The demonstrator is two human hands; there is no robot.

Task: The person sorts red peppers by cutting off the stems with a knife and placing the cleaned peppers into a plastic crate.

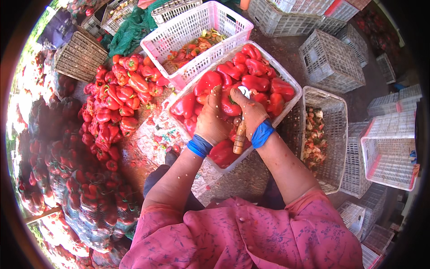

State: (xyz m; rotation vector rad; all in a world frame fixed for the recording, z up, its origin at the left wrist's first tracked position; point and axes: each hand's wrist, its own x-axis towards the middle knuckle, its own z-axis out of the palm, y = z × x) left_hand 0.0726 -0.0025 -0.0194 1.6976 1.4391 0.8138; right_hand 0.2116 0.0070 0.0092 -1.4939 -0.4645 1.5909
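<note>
Both my hands are over a white crate [295, 101] heaped with red bell peppers. My left hand [212, 120] is curled against the side of a red bell pepper [230, 106] with a bit of green at its top. Facing it, my right hand [251, 112] grips a coring tool with a wooden handle [240, 140] and a curved shiny metal end [244, 92]. The handle points back toward me, below my palm. Pale seeds stick to my hands and forearms, and blue bands circle both wrists. My lower fingers are partly hidden.
Behind stands another white crate [150, 45] with pepper scraps. A pile of red peppers [118, 96] lies on the floor at left, beside full mesh sacks [89, 188]. At right, a dirty crate [339, 148] holds cores and seeds; stacked crates [331, 60] stand beyond.
</note>
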